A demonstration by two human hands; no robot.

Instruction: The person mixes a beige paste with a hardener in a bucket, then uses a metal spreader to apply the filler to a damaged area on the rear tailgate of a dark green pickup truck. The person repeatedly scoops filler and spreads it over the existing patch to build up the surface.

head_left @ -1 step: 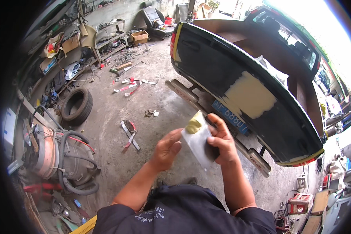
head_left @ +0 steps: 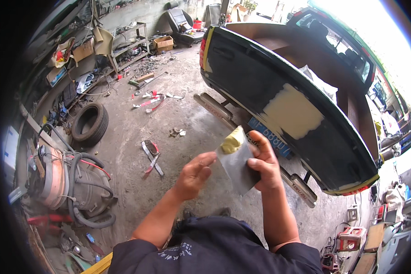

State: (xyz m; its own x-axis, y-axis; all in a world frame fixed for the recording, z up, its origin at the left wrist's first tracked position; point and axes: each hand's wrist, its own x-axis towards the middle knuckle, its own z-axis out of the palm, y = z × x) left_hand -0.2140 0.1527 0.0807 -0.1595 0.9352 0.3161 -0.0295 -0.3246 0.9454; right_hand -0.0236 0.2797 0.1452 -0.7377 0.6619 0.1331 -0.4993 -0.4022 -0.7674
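Note:
A thin grey spreader plate is tilted up in front of my chest, a lump of yellowish putty on its upper end. My right hand grips its right side, the thumb over the face and fingers behind. On the other side my left hand has its fingers curled together, the tips at the plate's left edge. What those fingers hold, if anything, I cannot make out. Beyond my hands is the dark tailgate of a pickup, with a broad cream filler patch on it.
The steel bumper bar runs below the tailgate. A tyre and a drum-shaped vacuum with a thick hose lie left. Red and white straps are on the concrete floor. A cluttered shelf lines the wall; a red-framed device stands lower right.
The plate has turned slightly and shifted right with my right hand. The putty has gone from a curled lump to a flatter smear. My left hand has moved slightly.

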